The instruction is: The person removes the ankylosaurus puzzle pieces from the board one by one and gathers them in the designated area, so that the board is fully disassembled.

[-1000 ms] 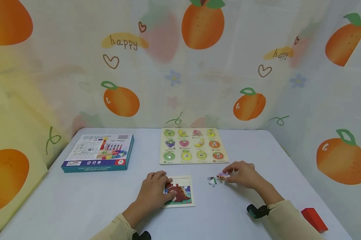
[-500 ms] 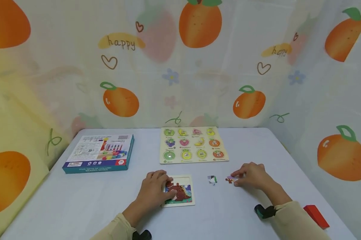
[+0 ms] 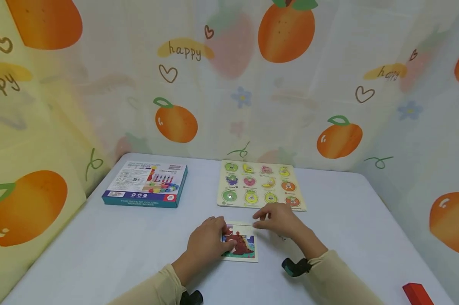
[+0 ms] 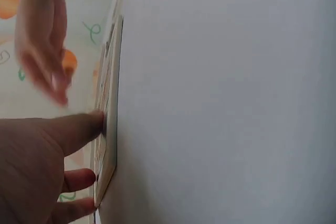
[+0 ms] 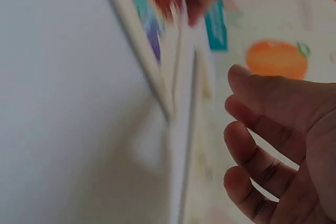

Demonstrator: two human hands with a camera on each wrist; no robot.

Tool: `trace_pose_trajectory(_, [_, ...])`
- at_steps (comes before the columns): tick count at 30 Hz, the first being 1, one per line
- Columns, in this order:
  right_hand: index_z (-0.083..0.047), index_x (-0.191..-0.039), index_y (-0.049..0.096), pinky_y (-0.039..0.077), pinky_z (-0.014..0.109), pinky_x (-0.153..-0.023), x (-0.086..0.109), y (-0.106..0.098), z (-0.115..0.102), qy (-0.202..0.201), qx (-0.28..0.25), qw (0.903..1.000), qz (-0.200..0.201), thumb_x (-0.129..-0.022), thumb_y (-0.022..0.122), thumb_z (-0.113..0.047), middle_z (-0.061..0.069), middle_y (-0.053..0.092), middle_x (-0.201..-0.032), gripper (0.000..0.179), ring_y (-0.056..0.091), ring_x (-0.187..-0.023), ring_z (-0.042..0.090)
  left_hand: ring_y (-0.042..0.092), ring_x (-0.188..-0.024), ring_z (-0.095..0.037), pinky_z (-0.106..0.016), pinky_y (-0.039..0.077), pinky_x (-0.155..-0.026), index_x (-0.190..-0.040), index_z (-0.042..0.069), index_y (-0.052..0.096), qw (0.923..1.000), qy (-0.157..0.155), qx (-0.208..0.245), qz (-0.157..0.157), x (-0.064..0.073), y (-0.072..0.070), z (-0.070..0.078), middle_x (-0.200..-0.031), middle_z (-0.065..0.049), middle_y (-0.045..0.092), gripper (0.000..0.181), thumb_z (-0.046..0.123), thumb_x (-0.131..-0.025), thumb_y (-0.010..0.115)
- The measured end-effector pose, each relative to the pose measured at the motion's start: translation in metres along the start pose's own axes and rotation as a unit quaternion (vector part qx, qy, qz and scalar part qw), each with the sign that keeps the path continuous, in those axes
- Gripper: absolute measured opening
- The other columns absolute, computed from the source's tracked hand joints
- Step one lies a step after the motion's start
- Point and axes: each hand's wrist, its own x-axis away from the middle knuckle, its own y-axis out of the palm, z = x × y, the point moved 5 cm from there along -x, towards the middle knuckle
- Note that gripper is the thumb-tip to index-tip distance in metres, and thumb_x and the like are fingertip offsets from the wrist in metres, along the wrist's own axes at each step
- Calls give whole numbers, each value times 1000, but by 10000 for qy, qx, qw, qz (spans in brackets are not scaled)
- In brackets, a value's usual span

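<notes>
A small framed jigsaw puzzle [image 3: 239,248] with a red-brown dinosaur picture lies on the table, with a bare pale strip along its top. My left hand [image 3: 208,241] grips it at the left side, thumb lying on the picture and fingers near the upper left corner. In the left wrist view the thumb and two fingertips meet the puzzle [image 4: 112,124]. Over the puzzle's upper right corner hovers my right hand [image 3: 280,220], fingers loosely bent and apart. Between its fingers [image 5: 241,145] nothing shows. A sliver of a loose puzzle piece [image 3: 281,238] peeks out below the right hand; the other piece is hidden.
Behind the puzzle lies a fruit-picture board [image 3: 260,186]. A teal-edged flat box [image 3: 145,184] stands at the back left. A red block [image 3: 417,294] sits near the table's right front edge. Printed fabric [image 3: 229,84] hangs behind the white table.
My right hand first slid a purple-and-brown piece rightward, then moved left to the puzzle's upper right corner. My left hand keeps its place. The head view has turned slightly left.
</notes>
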Motion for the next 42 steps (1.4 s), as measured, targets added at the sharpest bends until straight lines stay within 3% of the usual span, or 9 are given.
trace_pose_trajectory(4, [-25,-96,79,34,48,-80,-20,30,-28,-578,348,9973,-274,-84,77,-34,-20,60,-73,15,53,-75,7,51,-124,-31,-51,47,-94,-96,17,68,9999,-58,42,153,8,-3,3,-133,-14,56,39,53,-82,73])
trace_pose_trajectory(9, [-26,-90,79,34,48,-80,-30,49,-40,-641,441,9964,-332,-84,77,-31,-20,66,-79,8,59,-88,8,51,-124,-31,-50,47,-95,-104,14,70,9996,47,64,284,15,-6,2,-131,-14,57,39,49,-87,69])
trace_pose_trajectory(14, [-24,-87,80,34,46,-80,-33,52,-46,-698,541,9958,-227,-84,78,-31,-19,68,-80,8,60,-88,8,54,-121,-30,-47,49,-92,-88,16,73,9985,172,109,512,17,-9,-2,-126,-11,62,25,41,-84,76])
trace_pose_trajectory(20, [-24,-84,80,35,47,-79,-32,52,-47,-566,628,9960,-282,-84,78,-31,-21,65,-73,7,58,-84,7,55,-120,-33,-48,50,-90,-77,21,74,9986,141,261,442,16,-8,-3,-124,-12,63,20,40,-82,78])
trace_pose_trajectory(29, [-22,-81,74,34,55,-88,-31,52,-49,-331,-5,9978,-571,-85,77,-27,-17,61,-68,7,55,-79,8,55,-119,-32,-49,50,-91,-73,21,73,9991,195,227,299,13,-11,-1,-123,-15,63,20,38,-83,77])
trace_pose_trajectory(33, [-21,-81,70,34,51,-86,-32,53,-50,-379,-96,9975,-595,-84,77,-26,-15,59,-67,10,54,-74,7,56,-118,-33,-49,49,-90,-69,21,71,9989,277,243,293,14,-14,0,-121,-17,63,22,37,-83,77])
trace_pose_trajectory(35, [-20,-81,68,40,46,-82,-32,53,-49,-325,-184,9975,-596,-84,78,-27,-13,59,-68,12,54,-72,7,56,-118,-32,-49,49,-90,-67,21,70,9988,308,225,304,14,-15,0,-120,-17,64,24,37,-83,77])
trace_pose_trajectory(40, [-16,-89,65,50,29,-61,-32,53,-47,-60,-723,9953,-647,-82,80,-27,-7,60,-72,20,56,-68,12,55,-119,-33,-51,48,-93,-68,18,72,9985,381,274,273,12,-13,-1,-120,-17,64,24,36,-83,78])
trace_pose_trajectory(42, [-14,-92,67,50,28,-61,-30,52,-46,-15,-825,9946,-636,-82,80,-24,-6,60,-73,20,56,-68,12,54,-120,-33,-51,47,-94,-70,17,73,9983,434,335,219,11,-11,0,-120,-17,64,23,36,-83,77])
